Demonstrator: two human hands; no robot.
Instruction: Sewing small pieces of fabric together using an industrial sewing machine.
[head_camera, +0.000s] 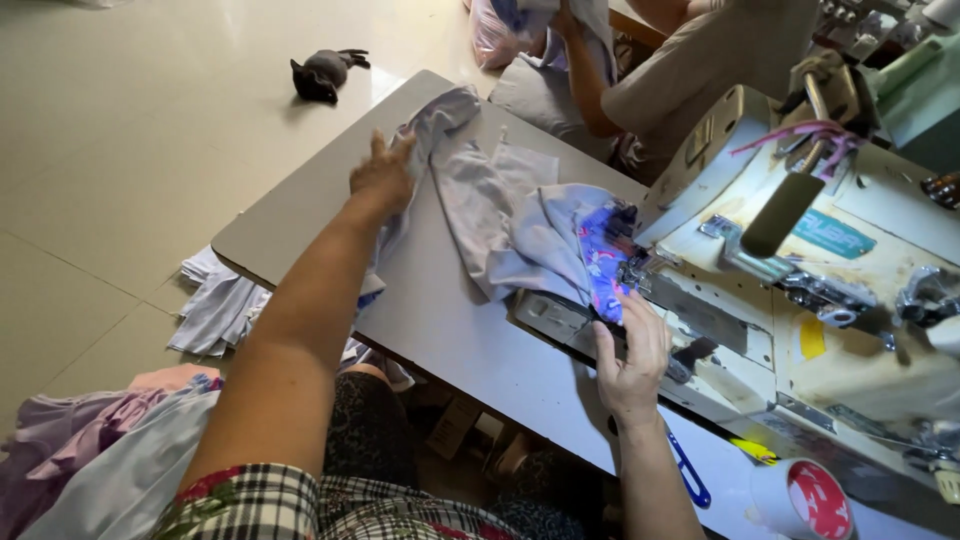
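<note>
A: Head view is showing my right hand (632, 362) lying flat, fingers released, pinning the pale grey garment (520, 235) against the sewing machine (800, 290), just beside the presser foot under the purple work light. I'm judging it's resting there to keep the seam lined up.

B: And the other hand?

A: My left hand (382, 178) is reaching far across the surface (450, 330), its grip spread open and pressing the far end of the same cloth, probably keeping the length stretched and clear of the needle.

B: How many pieces are you counting?

A: One garment on the surface, one machine, one blue-handled tool (690, 470) near my wrist, and one red-and-white cup (805, 500). More cloth (215, 305) is hanging off the edge. Another person (690, 60) is sitting opposite, and one dark kitten (322, 73) is lying on the floor.
</note>
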